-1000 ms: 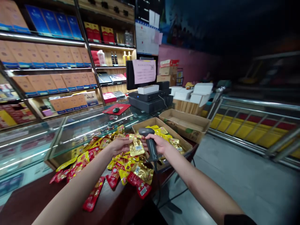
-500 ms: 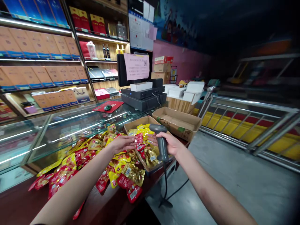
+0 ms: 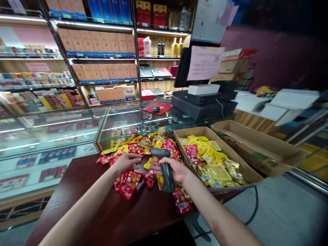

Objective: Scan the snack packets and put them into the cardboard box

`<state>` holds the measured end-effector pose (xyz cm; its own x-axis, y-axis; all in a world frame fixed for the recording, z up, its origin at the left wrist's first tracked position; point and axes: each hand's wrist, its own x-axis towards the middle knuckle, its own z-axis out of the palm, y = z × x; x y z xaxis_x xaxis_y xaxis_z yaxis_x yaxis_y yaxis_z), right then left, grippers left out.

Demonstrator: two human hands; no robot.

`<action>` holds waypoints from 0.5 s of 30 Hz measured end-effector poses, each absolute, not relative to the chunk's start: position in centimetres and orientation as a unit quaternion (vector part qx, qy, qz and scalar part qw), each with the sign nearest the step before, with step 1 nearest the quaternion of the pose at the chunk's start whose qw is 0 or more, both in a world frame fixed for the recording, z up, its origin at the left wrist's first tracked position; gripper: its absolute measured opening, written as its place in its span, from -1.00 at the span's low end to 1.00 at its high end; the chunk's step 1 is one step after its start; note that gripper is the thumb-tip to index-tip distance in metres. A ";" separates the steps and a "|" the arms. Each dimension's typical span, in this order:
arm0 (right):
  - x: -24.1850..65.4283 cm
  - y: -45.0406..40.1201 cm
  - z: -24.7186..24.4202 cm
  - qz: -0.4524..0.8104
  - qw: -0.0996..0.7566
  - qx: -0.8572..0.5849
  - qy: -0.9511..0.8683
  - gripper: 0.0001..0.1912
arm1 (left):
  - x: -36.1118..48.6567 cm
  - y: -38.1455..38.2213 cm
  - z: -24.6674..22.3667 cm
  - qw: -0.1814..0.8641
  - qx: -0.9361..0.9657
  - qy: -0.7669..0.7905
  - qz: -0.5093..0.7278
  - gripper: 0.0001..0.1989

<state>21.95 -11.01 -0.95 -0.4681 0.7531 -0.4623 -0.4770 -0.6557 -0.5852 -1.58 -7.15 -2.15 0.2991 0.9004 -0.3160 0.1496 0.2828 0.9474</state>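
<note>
A dark grey barcode scanner (image 3: 167, 176) is gripped in my right hand (image 3: 178, 169), its head pointing left and some of my fingers stretched out past the handle. To the left of it, my left hand (image 3: 126, 162) reaches over a heap of snack packets (image 3: 129, 184), fingers extended and nothing visible held in them. The packets are shiny red, yellow and gold, and both hands partly cover them. Just right of the heap, a cardboard box (image 3: 194, 131) contains more yellow, red and gold packets. A single red packet (image 3: 182, 201) lies near the table's front edge.
Another open cardboard box (image 3: 276, 155) stands right of the filled one. Behind are a glass display counter (image 3: 120, 118), a red mat (image 3: 164, 108) with a mouse, and a monitor (image 3: 183, 70) above a black cash drawer (image 3: 202, 107). Stocked shelves line the wall. A cable hangs at the right.
My view has swung left. Both hands have moved from over the filled box to the heap on its left, the scanner still in my right hand. A red packet near my left hand earlier now lies in the box.
</note>
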 end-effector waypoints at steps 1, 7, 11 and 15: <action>20.8 -11.0 -1.5 0.839 0.354 -0.366 -0.190 -0.85 | -2.5 -7.6 -2.5 0.563 0.559 0.531 0.296 -0.65; 16.9 -10.4 -4.4 0.828 0.295 -0.427 -0.212 -0.88 | -5.0 -11.3 -3.6 0.268 0.697 0.629 0.217 -0.78; 16.4 -10.1 -4.8 0.838 0.257 -0.427 -0.220 -0.88 | -4.2 -13.6 -3.8 0.183 0.715 0.658 0.148 -0.75; 16.0 -10.2 -4.5 0.826 0.258 -0.437 -0.245 -0.87 | -2.5 -14.9 -4.3 0.147 0.722 0.666 0.117 -0.69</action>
